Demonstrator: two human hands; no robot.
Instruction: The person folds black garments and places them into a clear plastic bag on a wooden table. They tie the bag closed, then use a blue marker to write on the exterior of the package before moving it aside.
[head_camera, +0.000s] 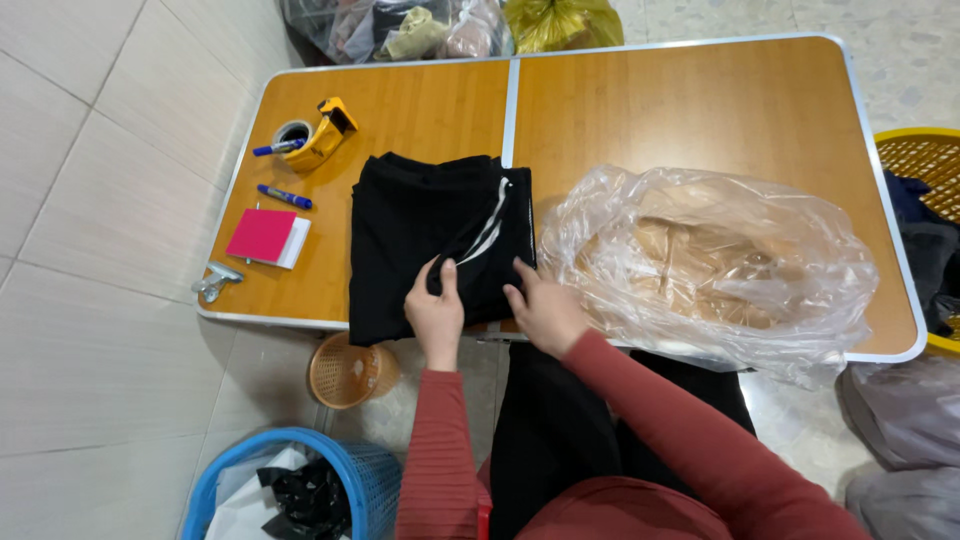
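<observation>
Wooden bench (700, 110) holds folded black clothes (420, 240) at its 6 o'clock edge. Left hand (435, 315) pinches the cloth; right hand (545, 315) presses flat, fingers together, keeping the fold neat. Clear plastic bag (720, 260) waits at 3 o'clock.

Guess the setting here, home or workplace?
Probably a small clothes-packing workspace: a folding table bearing a folded black garment, a clear plastic bag and a tape dispenser, with bagged clothes behind.
</observation>
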